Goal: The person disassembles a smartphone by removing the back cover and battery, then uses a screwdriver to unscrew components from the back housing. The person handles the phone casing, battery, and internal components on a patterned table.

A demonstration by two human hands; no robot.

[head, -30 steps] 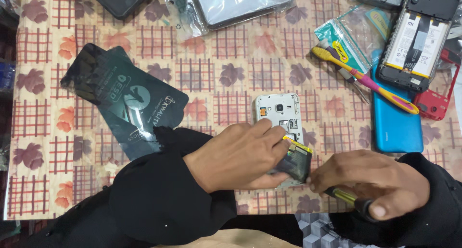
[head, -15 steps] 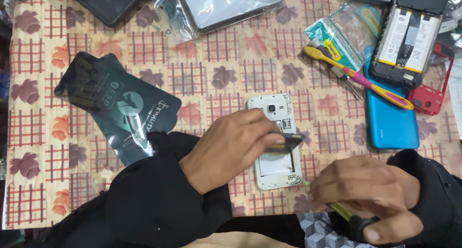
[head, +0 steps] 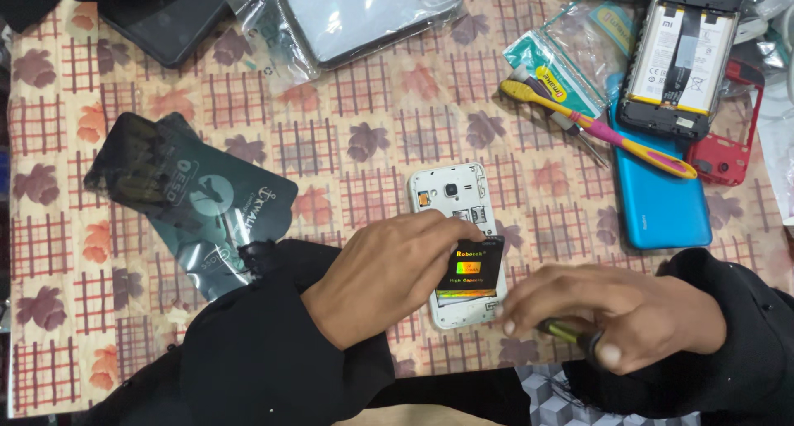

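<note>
A white phone [head: 451,196] lies back-up with its cover off, near the table's front edge. My left hand [head: 389,270] pinches a black battery [head: 473,268] with a yellow label and holds it tilted over the phone's battery bay. My right hand [head: 614,312] hovers just right of the phone's lower end. It grips a screwdriver [head: 571,334] with a dark and yellow handle, tucked under the fingers. Both arms wear black sleeves.
A blue phone cover [head: 659,201], a red frame [head: 728,149] and an opened black phone [head: 683,58] lie at the right, with a yellow-pink toothbrush [head: 597,130] across them. A dark green pouch [head: 194,198] sits left. A bagged phone [head: 364,14] lies at the back.
My left hand has swung the battery from the phone's right edge down over its bay. My right hand with the screwdriver has shifted slightly beside the phone.
</note>
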